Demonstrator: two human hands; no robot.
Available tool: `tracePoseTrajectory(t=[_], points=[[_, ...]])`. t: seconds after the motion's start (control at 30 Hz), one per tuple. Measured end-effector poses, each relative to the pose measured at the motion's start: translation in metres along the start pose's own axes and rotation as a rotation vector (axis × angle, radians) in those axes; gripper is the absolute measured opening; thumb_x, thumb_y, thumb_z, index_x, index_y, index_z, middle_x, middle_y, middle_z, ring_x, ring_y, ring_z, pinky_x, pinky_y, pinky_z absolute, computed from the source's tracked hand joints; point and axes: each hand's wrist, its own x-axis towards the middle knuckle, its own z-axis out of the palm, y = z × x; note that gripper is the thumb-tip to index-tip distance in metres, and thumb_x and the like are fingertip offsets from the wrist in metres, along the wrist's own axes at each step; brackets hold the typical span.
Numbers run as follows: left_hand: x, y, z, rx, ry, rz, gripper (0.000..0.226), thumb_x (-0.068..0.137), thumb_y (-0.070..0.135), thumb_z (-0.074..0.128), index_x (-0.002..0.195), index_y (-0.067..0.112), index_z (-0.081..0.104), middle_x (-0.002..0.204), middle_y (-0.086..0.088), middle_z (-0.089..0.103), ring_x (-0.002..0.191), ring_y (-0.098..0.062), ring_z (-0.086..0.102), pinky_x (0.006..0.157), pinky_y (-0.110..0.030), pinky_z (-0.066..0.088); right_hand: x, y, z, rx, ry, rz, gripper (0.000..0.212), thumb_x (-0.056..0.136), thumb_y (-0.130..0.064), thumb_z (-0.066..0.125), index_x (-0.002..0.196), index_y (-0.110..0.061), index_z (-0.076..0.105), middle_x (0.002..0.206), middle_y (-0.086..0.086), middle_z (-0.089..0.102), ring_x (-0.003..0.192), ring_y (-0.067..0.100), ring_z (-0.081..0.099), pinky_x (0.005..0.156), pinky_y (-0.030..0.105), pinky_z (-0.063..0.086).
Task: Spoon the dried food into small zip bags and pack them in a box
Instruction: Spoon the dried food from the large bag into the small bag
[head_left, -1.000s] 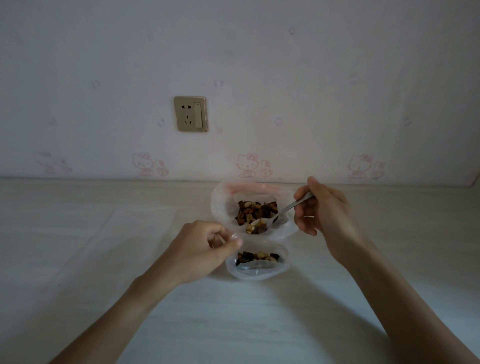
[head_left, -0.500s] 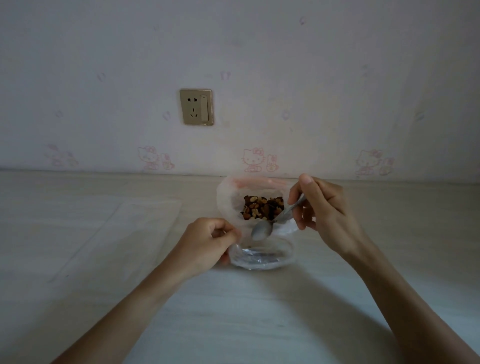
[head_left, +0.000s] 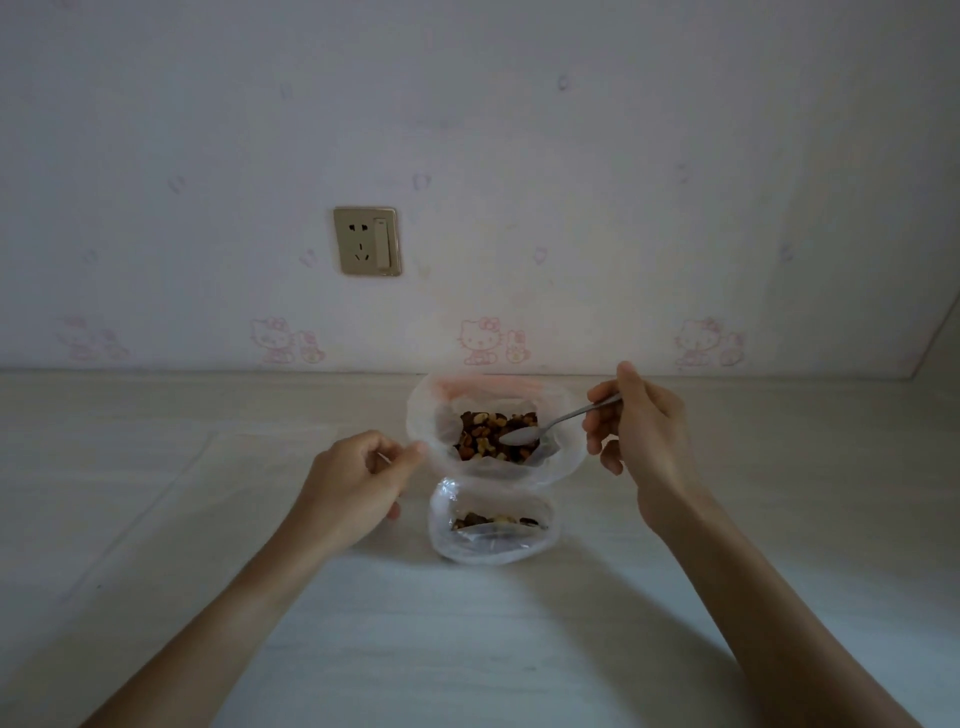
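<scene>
- I am holding the spoon (head_left: 550, 426) by its handle in my right hand (head_left: 641, 436), thumb on top, fingers (head_left: 597, 431) curled under it, with the bowl of the spoon resting on the dried food (head_left: 491, 436) in the big bag (head_left: 431, 421).
- My left hand (head_left: 358, 483) is pinching the big bag's rim at its left edge, fingers curled; whether it is also catching the small bag, I cannot tell.
- The small zip bag (head_left: 493, 540) is sitting on the bench (head_left: 467, 649) just in front of the big one, mouth up, with a thin layer of food in it.
- I judge this to be the scooping stroke, so I should be pushing the bowl under the pieces, not skimming, and lifting level.
- Keeping the left pinch taut should hold the soft rim open and stop it folding over the spoon.
- The carry is short; staying low over the small bag's mouth should keep pieces from dropping onto the bench.
- No box is in view.
</scene>
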Motion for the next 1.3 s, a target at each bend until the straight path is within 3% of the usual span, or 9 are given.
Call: tracePoseTrajectory(t=[0.17, 0.3, 0.37, 0.47, 0.83, 1.0, 1.2, 1.3], points=[[0.018, 0.005, 0.006, 0.015, -0.054, -0.110, 0.050, 0.088, 0.075, 0.059, 0.094, 0.026, 0.068, 0.073, 0.013, 0.078, 0.067, -0.007, 0.074, 0.067, -0.031, 0.049, -0.001, 0.003, 0.004, -0.237, 0.001, -0.108, 0.050, 0.111, -0.036, 0.038, 0.083, -0.004, 0.066, 0.061, 0.009, 0.066, 0.044, 0.011, 0.054, 0.042, 0.018, 0.041], [0.027, 0.016, 0.020, -0.028, -0.072, -0.043, 0.034, 0.095, 0.052, 0.063, 0.088, 0.020, 0.074, 0.075, 0.008, 0.078, 0.068, -0.008, 0.075, 0.067, -0.037, 0.053, -0.002, 0.012, 0.008, -0.327, -0.092, -0.074, 0.044, 0.111, -0.029, 0.040, 0.086, -0.005, 0.067, 0.065, 0.008, 0.068, 0.045, 0.010, 0.055, 0.042, 0.019, 0.042], [0.026, 0.014, 0.029, 0.009, -0.030, -0.009, 0.024, 0.096, 0.038, 0.063, 0.086, 0.019, 0.074, 0.078, 0.002, 0.077, 0.078, -0.017, 0.073, 0.077, -0.045, 0.056, -0.001, 0.015, 0.009, -0.295, -0.175, 0.004, 0.039, 0.111, -0.027, 0.041, 0.091, -0.006, 0.068, 0.069, 0.007, 0.071, 0.051, 0.014, 0.059, 0.039, 0.023, 0.040], [0.024, 0.003, 0.035, 0.064, 0.038, 0.040, 0.024, 0.097, 0.037, 0.061, 0.089, 0.016, 0.071, 0.081, 0.000, 0.074, 0.082, -0.023, 0.070, 0.079, -0.048, 0.055, 0.000, 0.016, 0.009, -0.206, -0.265, 0.089, 0.034, 0.111, -0.025, 0.043, 0.098, -0.006, 0.068, 0.074, 0.006, 0.075, 0.057, 0.017, 0.063, 0.039, 0.026, 0.042], [0.023, 0.000, 0.034, -0.136, 0.037, 0.137, 0.023, 0.097, 0.026, 0.068, 0.092, 0.004, 0.073, 0.088, -0.018, 0.075, 0.088, -0.041, 0.069, 0.081, -0.056, 0.053, -0.004, 0.019, 0.014, -0.052, -0.281, 0.218, 0.031, 0.110, -0.016, 0.044, 0.106, 0.001, 0.070, 0.090, 0.019, 0.077, 0.061, 0.019, 0.065, 0.047, 0.027, 0.047], [0.022, 0.003, 0.035, -0.217, 0.019, 0.136, 0.015, 0.097, 0.025, 0.070, 0.087, 0.016, 0.077, 0.081, -0.004, 0.078, 0.083, -0.031, 0.073, 0.080, -0.052, 0.056, -0.005, 0.023, 0.015, -0.046, -0.301, 0.218, 0.030, 0.110, -0.016, 0.046, 0.107, 0.000, 0.070, 0.089, 0.016, 0.077, 0.059, 0.017, 0.066, 0.050, 0.024, 0.049], [0.023, 0.007, 0.034, -0.307, -0.011, 0.108, 0.015, 0.096, 0.030, 0.071, 0.086, 0.022, 0.077, 0.083, -0.007, 0.077, 0.085, -0.041, 0.072, 0.078, -0.060, 0.058, 0.002, 0.023, 0.010, 0.046, -0.291, 0.251, 0.030, 0.110, -0.013, 0.043, 0.112, 0.006, 0.067, 0.099, 0.029, 0.074, 0.062, 0.022, 0.064, 0.047, 0.028, 0.048], [0.024, 0.008, 0.033, -0.373, -0.017, 0.103, 0.015, 0.097, 0.033, 0.070, 0.086, 0.026, 0.078, 0.083, -0.006, 0.078, 0.083, -0.039, 0.073, 0.072, -0.052, 0.060, 0.003, 0.027, 0.009, 0.091, -0.278, 0.282, 0.032, 0.110, -0.014, 0.042, 0.113, 0.005, 0.067, 0.099, 0.028, 0.075, 0.064, 0.022, 0.065, 0.048, 0.029, 0.048]])
